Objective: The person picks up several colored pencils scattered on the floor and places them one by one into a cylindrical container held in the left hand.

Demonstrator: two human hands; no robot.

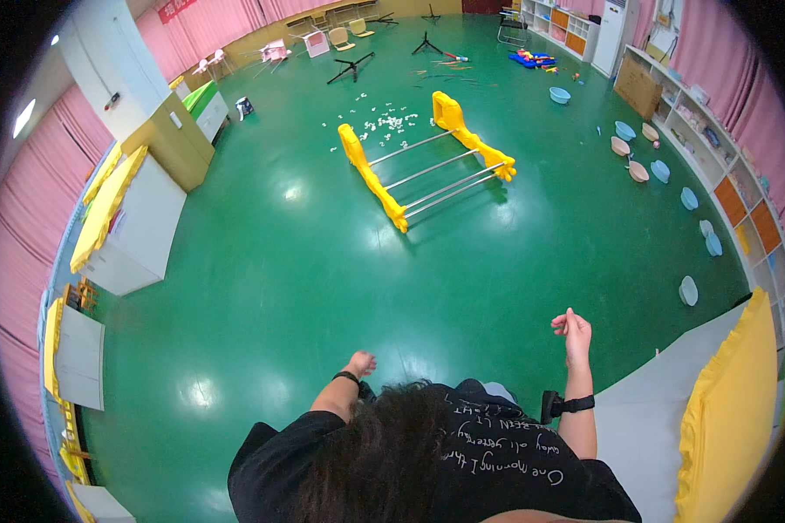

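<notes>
Hands empty, both out over the glossy green floor (323, 288). My right hand (574, 331) is raised, fingers curled in narrow toward the thumb, gripping nothing; black strap with a small black device (565, 405) on that wrist. My left hand (360, 363) hangs lower, loosely closed, black band (347, 376) at the wrist. Just right of my right arm: grey table with a yellow ruffled edge (724, 410). Well ahead, mid-floor: yellow plastic frame with silver metal bars (427, 166), lying flat, white scraps (384, 120) scattered beyond it. Blue and tan bowls (663, 170) line the floor's right edge by the shelving (733, 174). White cabinets with yellow tops (135, 222) along the left edge.
</notes>
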